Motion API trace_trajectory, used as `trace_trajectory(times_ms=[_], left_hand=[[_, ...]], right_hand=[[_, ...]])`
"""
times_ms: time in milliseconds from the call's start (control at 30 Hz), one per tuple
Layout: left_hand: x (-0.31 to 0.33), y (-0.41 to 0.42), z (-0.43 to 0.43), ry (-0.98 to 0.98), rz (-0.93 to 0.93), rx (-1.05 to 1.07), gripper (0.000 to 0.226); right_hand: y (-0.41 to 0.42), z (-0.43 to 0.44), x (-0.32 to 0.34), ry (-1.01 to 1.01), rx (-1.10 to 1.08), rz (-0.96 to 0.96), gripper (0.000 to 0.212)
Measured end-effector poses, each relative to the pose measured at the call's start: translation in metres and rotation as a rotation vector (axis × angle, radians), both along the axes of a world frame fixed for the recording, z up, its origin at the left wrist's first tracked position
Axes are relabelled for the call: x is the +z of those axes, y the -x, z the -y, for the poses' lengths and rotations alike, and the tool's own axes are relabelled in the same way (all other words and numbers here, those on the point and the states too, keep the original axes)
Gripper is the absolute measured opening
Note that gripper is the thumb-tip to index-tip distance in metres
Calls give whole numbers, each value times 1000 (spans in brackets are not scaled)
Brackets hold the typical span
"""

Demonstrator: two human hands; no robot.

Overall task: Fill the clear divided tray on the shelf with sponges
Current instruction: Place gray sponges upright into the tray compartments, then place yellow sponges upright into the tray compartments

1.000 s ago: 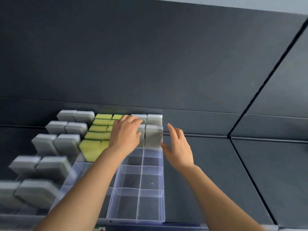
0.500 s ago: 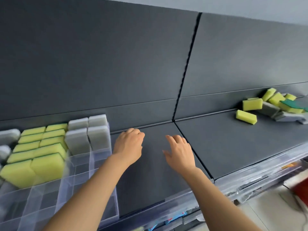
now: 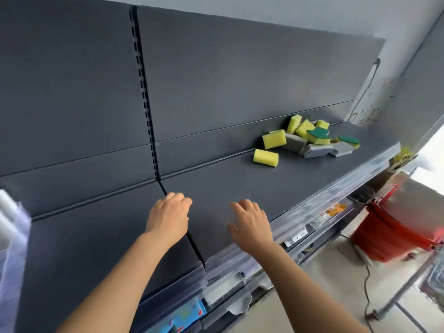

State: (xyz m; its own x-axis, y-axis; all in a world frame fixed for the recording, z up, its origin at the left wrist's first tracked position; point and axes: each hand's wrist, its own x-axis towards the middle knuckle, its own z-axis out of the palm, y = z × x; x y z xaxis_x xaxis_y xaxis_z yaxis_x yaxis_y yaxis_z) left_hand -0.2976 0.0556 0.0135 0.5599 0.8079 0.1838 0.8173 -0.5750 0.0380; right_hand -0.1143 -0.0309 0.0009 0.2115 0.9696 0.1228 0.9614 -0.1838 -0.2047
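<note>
A dark grey shelf (image 3: 240, 188) runs along a matching back panel. Above it, the left hand (image 3: 168, 217) hangs with fingers curled loosely, empty; the right hand (image 3: 251, 224) is spread, holding nothing. The clear divided tray (image 3: 12, 236) shows blurred at far left. Loose sponges (image 3: 310, 140) lie heaped well right.

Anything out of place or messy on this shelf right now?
Yes: the sponges at the shelf's far right lie in a loose jumble, tilted and overlapping, one yellow sponge apart from the heap. Both hands are empty.
</note>
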Motion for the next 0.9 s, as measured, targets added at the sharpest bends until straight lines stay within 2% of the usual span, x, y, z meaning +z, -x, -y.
trace_trajectory(times_ms=[467,900], left_hand=[[1,-170,-18,18,52,-108,31],[-7,-301,-117,67,73,-108,33]], right_hand=[[-159,-6,-2,25,-102,18,48],[-276,-118,5,17,-67,62,44]])
